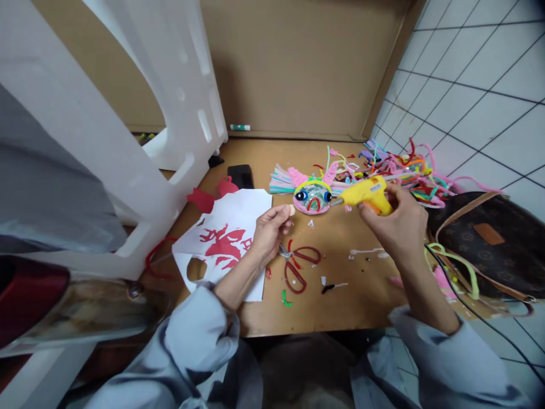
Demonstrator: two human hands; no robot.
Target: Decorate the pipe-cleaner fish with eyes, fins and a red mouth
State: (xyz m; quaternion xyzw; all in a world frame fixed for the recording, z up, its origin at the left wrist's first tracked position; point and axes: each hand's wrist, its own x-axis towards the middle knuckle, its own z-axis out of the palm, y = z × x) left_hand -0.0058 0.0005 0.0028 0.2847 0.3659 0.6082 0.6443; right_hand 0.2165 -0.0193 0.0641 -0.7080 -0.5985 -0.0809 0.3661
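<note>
My right hand is wrapped round a yellow glue gun, whose metal nozzle points left at the edge of a small craft face with blue eyes, a red mouth and pink ears. My left hand pinches a small pale round piece between thumb and fingers, just left of the craft face. Red-handled scissors lie on the brown board below both hands.
A white sheet with red cut-out shapes lies at the left. A heap of coloured pipe cleaners sits at the back right, beside a brown bag. A black phone, white plastic frame and tiled floor surround the board.
</note>
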